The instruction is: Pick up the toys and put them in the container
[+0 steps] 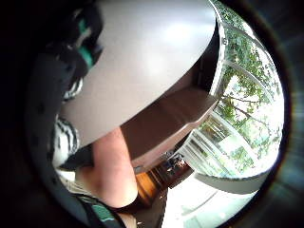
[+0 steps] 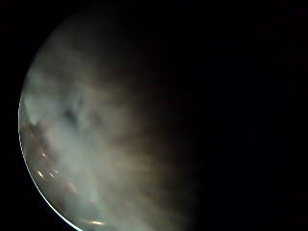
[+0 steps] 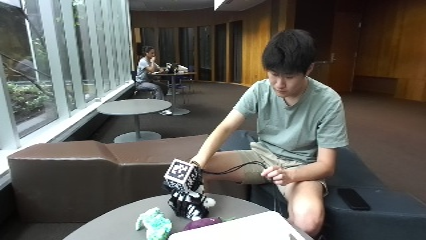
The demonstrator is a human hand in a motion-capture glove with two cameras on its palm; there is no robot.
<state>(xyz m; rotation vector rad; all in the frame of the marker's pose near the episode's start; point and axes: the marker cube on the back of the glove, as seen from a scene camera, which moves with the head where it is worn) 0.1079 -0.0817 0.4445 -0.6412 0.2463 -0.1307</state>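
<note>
While the gloved right hand [image 3: 184, 197] curls its fingers round a black-and-white striped plush toy [image 3: 194, 206] on the round grey desk [image 3: 106, 227], the teal plush toy [image 3: 154, 222] and purple toy [image 3: 203, 223] lie beside the white container [image 3: 243, 228], so most remains

1. Black-and-white striped plush toy [image 3: 194, 204] stood on the round grey table, gripped from above by the gloved right hand [image 3: 184, 192].
2. Mint-green and white fuzzy toy [image 3: 154, 223] lay on the table, just beside the striped one.
3. Purple toy [image 3: 202, 223] lay touching the container's edge, partly hidden.
4. White container [image 3: 241, 229] sat at the near table edge; contents not visible.
</note>
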